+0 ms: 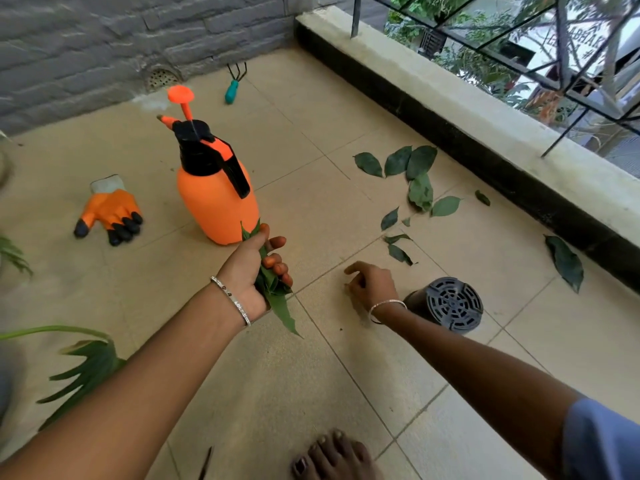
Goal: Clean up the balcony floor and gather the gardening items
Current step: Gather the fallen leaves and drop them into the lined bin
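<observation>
Grips a bunch of green leaves [277, 299] in the left hand [254, 268], fingers curled tight round the flat, pointy blades. Holds the right hand [372, 285] low over the smooth tan floor tiles [311, 375], fingers bent loosely, with nothing to see in it. Wears a thin shiny bangle on each wrist.

Just behind the left hand, upright: a fat orange plastic spray bottle [218, 199] with a black top and a black handle. To its left, flat on the tiles: an orange rubbery glove [110, 214] with black claw tips and a grey cuff.

Just beside the right wrist: a black plastic pot [450, 303] on its side, its round bottom full of holes.

Past the right hand, spread over the tiles near the pale, rough ledge [450, 95]: loose leaves [420, 161], dark, shiny and oval with pointed tips. Farther right, alone: one long curled leaf [566, 261].

Far back by the bumpy grey brick wall [86, 39]: a small hand rake [232, 86] with a teal handle and bent black prongs, near a round drain cover [161, 77] dotted with little holes.
</observation>
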`<state>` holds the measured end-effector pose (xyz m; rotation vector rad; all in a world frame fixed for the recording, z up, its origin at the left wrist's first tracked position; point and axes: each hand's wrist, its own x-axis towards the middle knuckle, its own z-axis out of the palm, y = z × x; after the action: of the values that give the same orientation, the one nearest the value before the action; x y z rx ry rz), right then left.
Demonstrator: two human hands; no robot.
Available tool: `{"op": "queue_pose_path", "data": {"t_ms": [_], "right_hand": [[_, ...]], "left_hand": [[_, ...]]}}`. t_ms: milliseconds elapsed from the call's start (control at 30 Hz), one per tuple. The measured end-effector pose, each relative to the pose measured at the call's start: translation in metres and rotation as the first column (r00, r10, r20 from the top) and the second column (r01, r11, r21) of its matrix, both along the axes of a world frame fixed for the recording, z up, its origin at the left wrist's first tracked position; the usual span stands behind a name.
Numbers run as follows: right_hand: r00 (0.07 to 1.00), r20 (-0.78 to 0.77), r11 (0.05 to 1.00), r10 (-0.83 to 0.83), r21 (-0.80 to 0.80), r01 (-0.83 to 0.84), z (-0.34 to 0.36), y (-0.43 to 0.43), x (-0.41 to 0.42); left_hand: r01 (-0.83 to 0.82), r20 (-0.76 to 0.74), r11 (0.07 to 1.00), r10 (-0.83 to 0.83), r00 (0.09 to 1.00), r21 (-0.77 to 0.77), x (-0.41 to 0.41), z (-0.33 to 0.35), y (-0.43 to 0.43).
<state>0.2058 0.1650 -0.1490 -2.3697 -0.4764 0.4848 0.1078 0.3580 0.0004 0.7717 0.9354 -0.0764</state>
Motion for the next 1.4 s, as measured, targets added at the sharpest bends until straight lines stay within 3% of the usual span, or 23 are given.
{"op": "queue_pose_path", "data": {"t_ms": [100,267,467,533,633,700,800,867,933,1067,1200,1300,1400], "right_hand": [[0.991,0.062,0.982,0.122,-0.153,-0.111,-0.009,0.010,0.000],[0.966,0.189,0.954,0.174,-0.275,-0.118,-0.022,0.014,-0.010],[0.842,0.286,0.814,0.456,-0.518,-0.265,-0.012,0.010,-0.002],[0.873,0.290,0.860,0.392,-0.453,-0.236,0.014,0.014,0.016],[0.990,0.117,0.995,0.083,-0.070,-0.075,0.075,0.024,0.033],[0.999,-0.037,0.972,0.018,0.233,-0.009,0.117,0.030,0.028],[0.993,0.008,0.882,0.119,0.459,-0.109,0.167,0.033,0.006],[0.968,0.157,0.872,0.196,0.423,-0.246,0.186,0.032,-0.005],[0.906,0.328,0.893,0.268,0.268,-0.361,0.195,0.028,-0.010],[0.821,0.427,0.898,0.380,0.043,-0.438,0.195,0.013,-0.010],[0.899,0.397,0.945,0.185,0.179,-0.274,0.202,-0.014,-0.002],[0.962,0.273,0.963,0.003,0.257,-0.076,0.200,-0.041,0.013],[0.985,0.140,0.974,-0.103,0.217,0.071,0.182,-0.065,0.030]], "left_hand": [[-0.011,0.001,1.000,0.011,1.000,-0.011,-0.006,-0.003,0.007],[-0.036,0.000,0.999,0.036,0.999,-0.031,-0.012,-0.007,0.018],[-0.024,-0.001,0.999,0.024,1.000,-0.036,-0.011,-0.012,0.017],[-0.001,-0.015,0.999,0.001,1.000,-0.033,-0.009,-0.015,0.014],[0.051,-0.013,0.998,-0.052,0.999,-0.043,-0.003,-0.017,0.008],[0.084,0.007,0.994,-0.084,0.996,-0.069,0.003,-0.015,-0.001],[0.116,0.047,0.985,-0.111,0.993,-0.129,0.013,-0.009,-0.020],[0.140,0.084,0.974,-0.127,0.988,-0.180,0.019,-0.005,-0.033],[0.155,0.124,0.964,-0.130,0.984,-0.218,0.024,-0.002,-0.045],[0.152,0.159,0.955,-0.113,0.981,-0.257,0.032,0.004,-0.061],[0.209,0.182,0.940,-0.163,0.970,-0.271,0.041,0.008,-0.072],[0.222,0.175,0.944,-0.183,0.968,-0.243,0.047,0.010,-0.078],[0.217,0.180,0.960,-0.185,0.966,-0.178,0.053,0.011,-0.081]]}}
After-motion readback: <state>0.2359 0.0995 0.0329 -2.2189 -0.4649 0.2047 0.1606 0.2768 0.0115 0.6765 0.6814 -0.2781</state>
